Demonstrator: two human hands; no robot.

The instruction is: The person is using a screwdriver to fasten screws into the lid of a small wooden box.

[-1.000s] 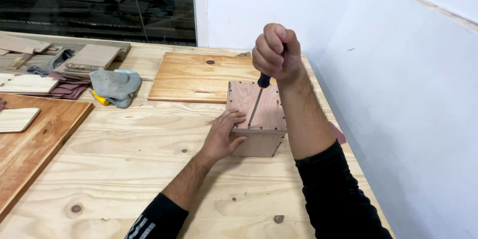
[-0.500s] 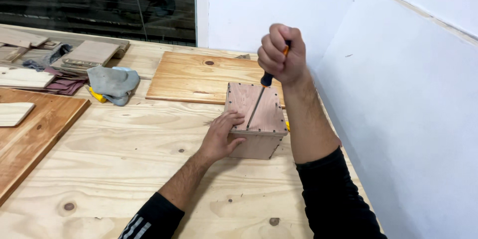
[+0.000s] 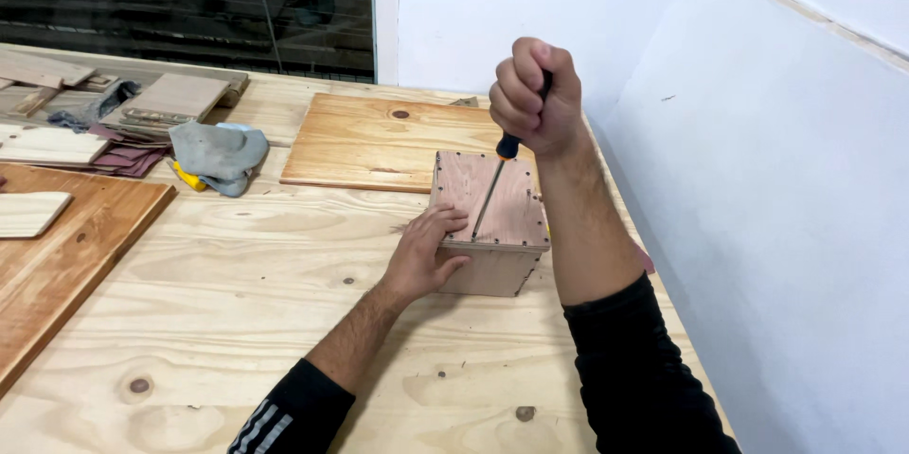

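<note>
A small wooden box [image 3: 502,203] with a pinkish top and screws along its edges stands on the plywood workbench [image 3: 246,302]. My left hand [image 3: 426,250] lies against the box's near left corner, fingers over the top edge. Above the box, my right hand [image 3: 532,99] is fisted around the dark handle of a screwdriver [image 3: 492,184]. The screwdriver's metal shaft slants down to the box top near its front left edge.
A varnished board [image 3: 379,142] lies just behind the box. A grey cloth [image 3: 220,153] with a yellow tool under it, wood offcuts [image 3: 170,99] and sandpaper lie at the left. A dark wood panel [image 3: 57,255] sits at the near left. A white wall [image 3: 786,208] borders the right.
My right hand with the screwdriver has turned slightly above the box, and the view has shifted a little. The left hand and box stay put.
</note>
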